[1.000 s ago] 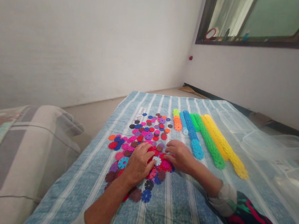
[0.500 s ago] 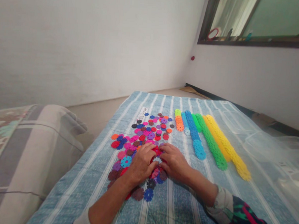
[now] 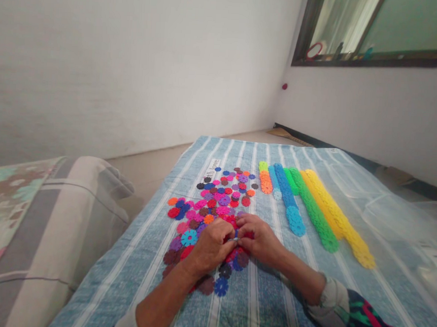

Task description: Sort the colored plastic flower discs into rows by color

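To the right of the right hand (image 3: 260, 237), past the rows, clear plastic containers (image 3: 382, 213) lie on the cloth (image 3: 269, 309); they are see-through and blurred, so whether they are boxes or bags, and what they hold, I cannot tell.

The pale disc (image 3: 235, 239) is between the two hands, over the near part of the pile (image 3: 223, 200). Only a narrow strip of it shows, largely hidden by fingers. The left hand (image 3: 213, 242) is nearly closed, thumb and forefinger pinching the disc from its side; the right hand is curled in the same way, its thumb and fingertips on the other side, almost meeting the left.

The pile spreads under, beyond and left of the left hand: thin, round, notched discs in pink, red, purple, brown, navy and orange. A turquoise disc (image 3: 189, 237) with a hole at its middle lies just left of that hand; a black disc (image 3: 225, 270) and a blue disc (image 3: 221, 286) lie on its near side.

Beyond the right hand and to its right run overlapping rows: orange (image 3: 266, 182), blue (image 3: 284, 187), green (image 3: 313, 216) and yellow (image 3: 335, 219).
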Tool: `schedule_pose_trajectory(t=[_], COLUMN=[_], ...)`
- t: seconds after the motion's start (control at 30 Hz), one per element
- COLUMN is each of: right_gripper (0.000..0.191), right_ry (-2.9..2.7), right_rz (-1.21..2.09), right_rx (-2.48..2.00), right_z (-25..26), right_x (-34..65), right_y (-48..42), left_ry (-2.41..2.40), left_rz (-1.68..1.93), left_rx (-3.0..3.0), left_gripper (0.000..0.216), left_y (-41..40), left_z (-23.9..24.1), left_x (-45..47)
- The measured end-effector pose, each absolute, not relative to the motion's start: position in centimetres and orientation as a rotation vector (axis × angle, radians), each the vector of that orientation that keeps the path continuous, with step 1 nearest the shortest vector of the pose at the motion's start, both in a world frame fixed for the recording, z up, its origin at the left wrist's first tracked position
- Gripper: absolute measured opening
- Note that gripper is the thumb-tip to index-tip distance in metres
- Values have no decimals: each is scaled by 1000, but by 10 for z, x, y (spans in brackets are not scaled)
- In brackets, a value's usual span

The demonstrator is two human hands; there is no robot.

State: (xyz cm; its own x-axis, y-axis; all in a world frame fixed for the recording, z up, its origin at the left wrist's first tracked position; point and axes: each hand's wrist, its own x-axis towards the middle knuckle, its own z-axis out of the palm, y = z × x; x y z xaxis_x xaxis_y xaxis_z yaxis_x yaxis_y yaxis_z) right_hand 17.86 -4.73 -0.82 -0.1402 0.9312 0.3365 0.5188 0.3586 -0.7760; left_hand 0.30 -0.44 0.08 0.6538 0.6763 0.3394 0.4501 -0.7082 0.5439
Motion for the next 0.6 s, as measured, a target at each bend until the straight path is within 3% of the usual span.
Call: schedule_pose_trajectory(t=[0.6], right_gripper=[15], right_ry=[-1788], right_rz=[690], right_rx=[-1116], right_z=[4], right_x=[186], right_y=[-47], left_ry=[692], left_rz=[971], left_rx=[2545], left_gripper=[19], left_y=[-9], left_z=[8], left_x=[4])
